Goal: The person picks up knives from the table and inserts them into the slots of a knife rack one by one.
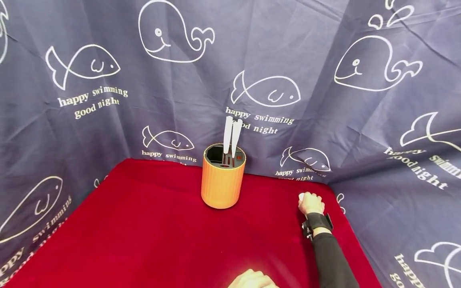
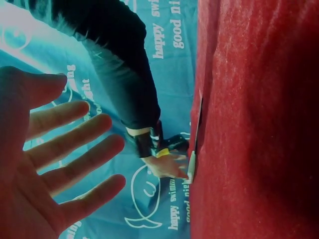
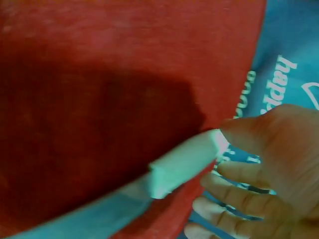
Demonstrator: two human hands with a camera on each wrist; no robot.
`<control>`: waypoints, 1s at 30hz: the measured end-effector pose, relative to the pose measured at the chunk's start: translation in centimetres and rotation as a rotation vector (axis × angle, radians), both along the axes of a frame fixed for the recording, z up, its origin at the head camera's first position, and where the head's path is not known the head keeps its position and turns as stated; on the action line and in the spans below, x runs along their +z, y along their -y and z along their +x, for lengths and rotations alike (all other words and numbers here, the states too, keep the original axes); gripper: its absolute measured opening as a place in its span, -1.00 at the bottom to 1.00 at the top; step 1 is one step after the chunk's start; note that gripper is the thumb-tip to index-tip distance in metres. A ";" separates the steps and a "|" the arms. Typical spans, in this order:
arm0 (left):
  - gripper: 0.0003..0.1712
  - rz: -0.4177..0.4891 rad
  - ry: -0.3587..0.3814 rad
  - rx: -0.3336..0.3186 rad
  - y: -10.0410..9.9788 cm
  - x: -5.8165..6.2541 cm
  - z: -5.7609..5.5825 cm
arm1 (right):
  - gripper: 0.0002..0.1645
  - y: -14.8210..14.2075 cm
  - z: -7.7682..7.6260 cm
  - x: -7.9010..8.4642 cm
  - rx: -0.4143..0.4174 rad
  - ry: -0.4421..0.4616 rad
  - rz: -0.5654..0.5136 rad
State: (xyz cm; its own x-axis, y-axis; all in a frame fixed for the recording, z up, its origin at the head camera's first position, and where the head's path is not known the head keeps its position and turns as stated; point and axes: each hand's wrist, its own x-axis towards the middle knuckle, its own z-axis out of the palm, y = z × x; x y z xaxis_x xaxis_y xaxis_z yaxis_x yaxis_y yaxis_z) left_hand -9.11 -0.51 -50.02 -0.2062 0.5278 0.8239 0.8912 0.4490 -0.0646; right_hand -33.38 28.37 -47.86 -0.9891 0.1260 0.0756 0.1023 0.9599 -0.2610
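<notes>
My right hand (image 1: 311, 203) is at the right side of the red-covered table, at a knife with a white handle (image 3: 184, 162). In the right wrist view the thumb tip is right at the handle's butt end, and the other fingers are loosely bent below it, not wrapped round it. The blade (image 3: 94, 216) runs off to the lower left, low over the cloth. My left hand (image 2: 65, 154) holds nothing, its fingers spread; only its knuckles show at the head view's bottom edge. An orange knife block (image 1: 221, 186) stands upright at the back with two white-handled knives (image 1: 232, 136) in it.
Red cloth (image 1: 162, 236) covers the table. Dark blue curtains (image 1: 201, 88) printed with whales and fish hang close behind it and at both sides. The right forearm, in a black sleeve (image 1: 333, 258), reaches along the table's right edge.
</notes>
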 end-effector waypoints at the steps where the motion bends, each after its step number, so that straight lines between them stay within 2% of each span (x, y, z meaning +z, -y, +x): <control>1: -0.81 0.008 0.003 -0.004 -0.1 -0.2 0.0 | -0.55 -0.2 0.0 -0.2 -0.002 0.015 0.000; 3: -0.80 0.006 0.060 -0.006 -0.2 -0.3 0.0 | -0.54 -0.4 0.0 -0.7 -0.007 0.035 0.001; 7: -0.78 0.006 0.096 -0.004 -0.2 -0.4 0.0 | -0.52 -0.6 -0.1 -1.2 -0.024 0.041 -0.018; 12: -0.84 0.017 0.037 0.001 -0.3 -0.4 -0.1 | -0.57 -0.8 -0.4 -1.4 -0.056 0.040 -0.068; 15: -0.84 0.037 0.099 -0.009 -0.2 -0.4 0.1 | -0.61 -0.9 -0.5 -1.6 -0.057 0.044 -0.089; 18: -0.83 0.048 0.097 0.001 -0.2 -0.5 0.2 | -0.63 -1.1 -0.5 -1.6 -0.062 0.041 -0.103; 21: -0.83 0.045 0.013 0.038 -0.4 -0.5 0.2 | -0.63 -1.3 -0.5 -1.7 -0.071 0.043 -0.113; 22: -0.83 0.041 -0.018 0.052 -0.4 -0.5 0.2 | -0.63 -1.4 -0.5 -1.7 -0.074 0.047 -0.115; 26: -0.86 -0.028 0.003 0.073 -0.1 0.0 0.0 | -0.62 -1.4 -0.6 -1.6 -0.074 0.048 -0.124; 30: -0.82 -0.102 0.026 0.090 0.3 0.9 -0.3 | -0.60 -1.2 -0.5 -1.0 -0.073 0.006 -0.144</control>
State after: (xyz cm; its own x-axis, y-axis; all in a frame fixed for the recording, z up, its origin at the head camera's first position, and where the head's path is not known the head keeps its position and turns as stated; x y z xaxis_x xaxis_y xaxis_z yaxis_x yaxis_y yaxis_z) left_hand -9.38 -0.82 -49.09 -0.2767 0.5867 0.7610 0.8497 0.5193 -0.0914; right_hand -33.89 29.55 -48.89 -0.9773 0.2070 0.0453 0.1729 0.9026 -0.3942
